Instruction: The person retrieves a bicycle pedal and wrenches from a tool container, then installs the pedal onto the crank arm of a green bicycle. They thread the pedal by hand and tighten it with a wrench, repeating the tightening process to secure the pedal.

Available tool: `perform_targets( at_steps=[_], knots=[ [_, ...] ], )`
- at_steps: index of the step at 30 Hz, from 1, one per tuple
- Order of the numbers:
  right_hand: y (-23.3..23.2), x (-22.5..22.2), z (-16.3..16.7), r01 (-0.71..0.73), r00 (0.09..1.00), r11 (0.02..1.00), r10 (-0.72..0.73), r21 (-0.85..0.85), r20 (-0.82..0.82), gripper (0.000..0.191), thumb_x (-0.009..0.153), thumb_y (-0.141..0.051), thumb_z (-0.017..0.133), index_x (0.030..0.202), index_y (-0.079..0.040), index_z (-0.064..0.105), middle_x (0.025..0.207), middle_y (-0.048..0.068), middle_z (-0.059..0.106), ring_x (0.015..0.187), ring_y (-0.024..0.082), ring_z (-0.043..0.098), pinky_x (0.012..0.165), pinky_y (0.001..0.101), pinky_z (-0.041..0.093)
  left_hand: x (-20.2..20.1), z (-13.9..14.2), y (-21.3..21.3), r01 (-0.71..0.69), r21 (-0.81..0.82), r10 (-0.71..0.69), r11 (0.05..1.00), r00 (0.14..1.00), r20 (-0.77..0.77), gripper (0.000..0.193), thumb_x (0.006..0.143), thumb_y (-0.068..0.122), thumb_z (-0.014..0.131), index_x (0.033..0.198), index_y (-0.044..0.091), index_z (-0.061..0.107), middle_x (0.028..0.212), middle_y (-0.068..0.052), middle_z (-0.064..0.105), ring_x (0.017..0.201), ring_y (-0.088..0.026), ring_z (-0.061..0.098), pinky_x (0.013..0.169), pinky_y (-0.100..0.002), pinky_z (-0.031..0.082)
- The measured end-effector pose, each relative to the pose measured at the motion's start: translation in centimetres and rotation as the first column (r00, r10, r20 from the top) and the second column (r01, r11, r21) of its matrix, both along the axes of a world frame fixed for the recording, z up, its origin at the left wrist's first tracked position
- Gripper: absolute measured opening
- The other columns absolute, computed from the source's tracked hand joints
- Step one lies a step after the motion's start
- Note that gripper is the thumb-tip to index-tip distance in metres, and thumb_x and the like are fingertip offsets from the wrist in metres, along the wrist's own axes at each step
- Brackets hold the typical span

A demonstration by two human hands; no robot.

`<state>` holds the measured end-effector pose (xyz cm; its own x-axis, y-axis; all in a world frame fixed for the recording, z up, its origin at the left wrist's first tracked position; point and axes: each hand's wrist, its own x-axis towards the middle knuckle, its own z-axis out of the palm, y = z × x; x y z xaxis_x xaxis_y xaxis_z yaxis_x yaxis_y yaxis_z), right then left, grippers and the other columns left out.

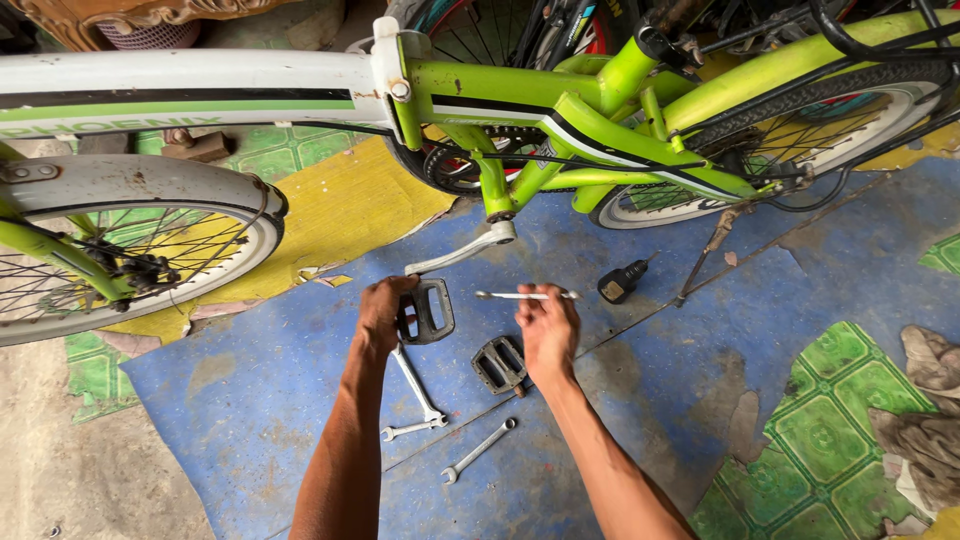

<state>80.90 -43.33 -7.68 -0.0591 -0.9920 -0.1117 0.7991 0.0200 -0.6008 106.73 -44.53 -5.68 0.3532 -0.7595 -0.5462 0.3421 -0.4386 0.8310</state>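
Nearest the camera, on the blue floor mat (300, 400), lie three loose spanners: one combination spanner (478, 450) by itself, two more crossed (418, 400) just under the left forearm. Between the arms a second black pedal (499, 363) rests on the mat, detached, touching the heel of the right hand.

Left hand (383, 312): fingers closed around the black pedal (428, 311), held at the free end of the silver crank arm (462, 251). Cannot tell whether its axle is seated in the crank eye.

Right hand (546, 325): fingers pinched shut on a slim silver spanner (525, 295), held level, its head pointing toward the held pedal but apart from it.

Judgement: one pedal off the bike, the other at the crank with the tool not yet engaged; roughly midway, tightening or loosening undone.

Beyond: a black cylindrical part (620, 282) on the mat, then the green bicycle frame (560, 110), kickstand down, with the front wheel (130, 250) at left.
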Motion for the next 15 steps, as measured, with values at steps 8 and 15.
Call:
perform_targets(
  at_steps=[8,15],
  knots=[
    [-2.7,5.5,1.0,-0.149,0.983,0.985,0.138,0.085,0.120,0.020,0.105,-0.026,0.054,0.101,-0.007,0.059,0.106,0.015,0.069,0.080,0.018,0.056,0.067,0.0324,0.045,-0.3,0.7,2.3,0.072,-0.249,-0.063,0.966,0.997,0.045,0.056,0.077,-0.001,0.066,0.131,0.013,0.057,0.095,-0.003,0.073,0.080,-0.015,0.068,0.064,-0.032,0.059],
    [-2.5,7.7,1.5,-0.172,0.984,0.984,0.169,0.052,0.051,0.021,0.106,-0.027,0.053,0.103,-0.007,0.058,0.106,0.015,0.068,0.080,0.018,0.057,0.067,0.0319,0.046,0.2,3.3,2.8,0.294,-0.158,-0.232,0.943,0.918,0.323,0.061,0.083,0.003,0.074,0.141,0.013,0.059,0.090,-0.009,0.070,0.069,-0.016,0.060,0.060,-0.032,0.052]
  ],
)
